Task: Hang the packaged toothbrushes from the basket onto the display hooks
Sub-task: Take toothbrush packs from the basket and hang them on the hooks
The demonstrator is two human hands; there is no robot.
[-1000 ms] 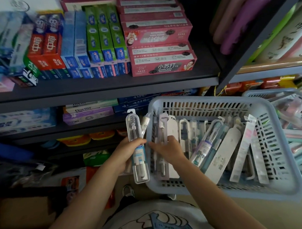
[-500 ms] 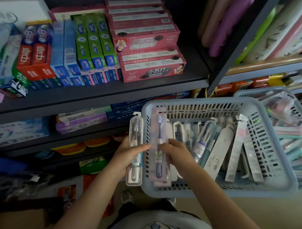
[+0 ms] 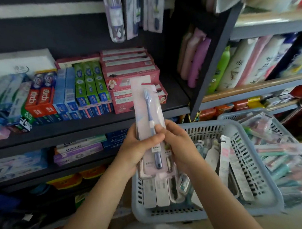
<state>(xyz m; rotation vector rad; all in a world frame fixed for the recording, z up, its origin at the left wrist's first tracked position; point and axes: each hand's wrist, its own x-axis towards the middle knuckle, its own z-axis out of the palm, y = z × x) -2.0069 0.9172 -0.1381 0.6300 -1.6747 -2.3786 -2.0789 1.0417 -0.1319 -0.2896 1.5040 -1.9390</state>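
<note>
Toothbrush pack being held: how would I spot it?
Start at the blue basket below the dark shelf. Just above its left end, both hands, left hand and right hand, hold the pack upright. It alone is raised: pale pink, with one blue toothbrush inside.

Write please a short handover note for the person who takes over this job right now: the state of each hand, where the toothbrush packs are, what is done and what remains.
Left hand: grips the held packs from the left, thumb across the front.
Right hand: holds the same packs from the right.
Held packs: a pink card with a blue toothbrush in front, others stacked behind, raised upright above the basket.
Done: some packs already hang from hooks at the top; the hooks themselves are not visible.
Left: hang the held packs, then the many remaining in the basket. A second basket to the right also holds packs.
</note>
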